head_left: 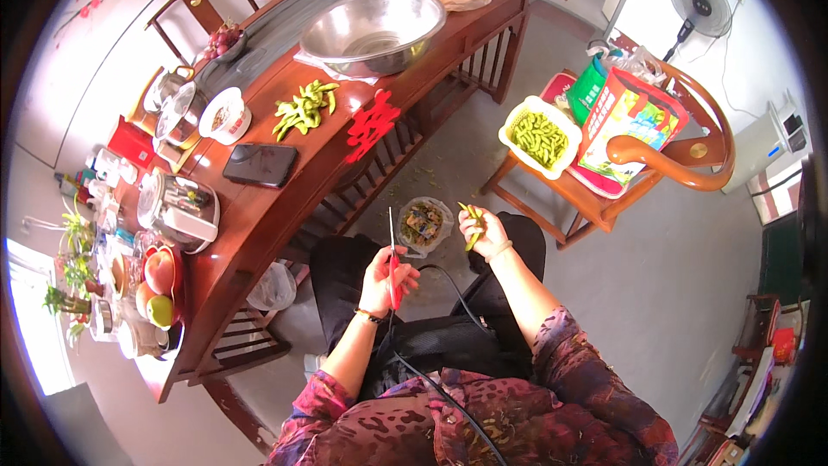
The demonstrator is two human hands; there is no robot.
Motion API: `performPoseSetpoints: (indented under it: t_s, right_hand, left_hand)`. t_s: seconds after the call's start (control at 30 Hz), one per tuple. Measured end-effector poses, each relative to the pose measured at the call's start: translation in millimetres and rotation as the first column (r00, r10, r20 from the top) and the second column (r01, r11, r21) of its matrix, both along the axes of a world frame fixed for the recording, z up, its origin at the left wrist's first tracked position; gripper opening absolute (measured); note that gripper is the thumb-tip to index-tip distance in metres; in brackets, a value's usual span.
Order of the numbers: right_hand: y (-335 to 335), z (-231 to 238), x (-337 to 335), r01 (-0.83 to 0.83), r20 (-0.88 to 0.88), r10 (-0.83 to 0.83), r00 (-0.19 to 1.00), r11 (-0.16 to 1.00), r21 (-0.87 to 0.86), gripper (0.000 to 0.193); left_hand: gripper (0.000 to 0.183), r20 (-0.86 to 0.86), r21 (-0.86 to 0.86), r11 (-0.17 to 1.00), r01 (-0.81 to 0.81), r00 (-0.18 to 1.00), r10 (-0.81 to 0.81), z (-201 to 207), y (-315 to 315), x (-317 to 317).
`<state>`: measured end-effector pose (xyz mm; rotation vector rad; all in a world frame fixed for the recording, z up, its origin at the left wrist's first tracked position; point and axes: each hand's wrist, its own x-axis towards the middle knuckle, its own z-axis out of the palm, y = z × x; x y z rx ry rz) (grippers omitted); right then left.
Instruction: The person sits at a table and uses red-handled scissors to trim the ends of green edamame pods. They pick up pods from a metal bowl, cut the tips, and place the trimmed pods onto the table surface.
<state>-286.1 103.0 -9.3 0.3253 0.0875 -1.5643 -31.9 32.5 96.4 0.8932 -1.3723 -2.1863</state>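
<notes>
My left hand [376, 283] grips a pair of red-handled scissors [395, 283], with the blades pointing away from me. To its right, my right hand [490, 235] pinches a few green soybean pods [472, 242] between the fingers, apart from the scissors. Beyond and below both hands, a bin lined with a clear bag [424, 248] stands on the floor and holds scraps. A heap of green pods [304, 109] lies on the wooden table. More pods fill a pale yellow basket [505, 140] on the chair at right.
On the curved wooden table [250, 223] stand a large steel basin [375, 33], a black phone [260, 164], a white tub [226, 126], a glass kettle [183, 207] and a fruit bowl [178, 280]. Bags [634, 125] share the wooden chair [573, 220]. A dark cord [431, 378] crosses my lap.
</notes>
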Motion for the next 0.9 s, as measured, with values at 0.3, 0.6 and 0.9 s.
performPoseSetpoints:
  t_s: [0.3, 0.6, 0.9]
  right_hand:
    - [-42, 52, 2, -0.100, -0.598, 0.109, 0.794, 0.994, 0.048, 0.018]
    - [-39, 32, 4, -0.126, -0.823, 0.195, 0.534, 0.981, 0.150, 0.010]
    - [-54, 35, 0, -0.061, -0.787, 0.205, 0.581, 0.976, 0.209, 0.016]
  left_hand:
    - [0.032, 0.006, -0.063, 0.998, -0.021, 1.000, 0.021, -6, -14, 10]
    - [0.033, 0.254, -0.094, 0.994, 0.056, 0.967, -0.030, -24, -28, -11]
    - [0.037, 0.547, -0.415, 0.835, 0.362, 0.832, -0.089, -26, -39, -61]
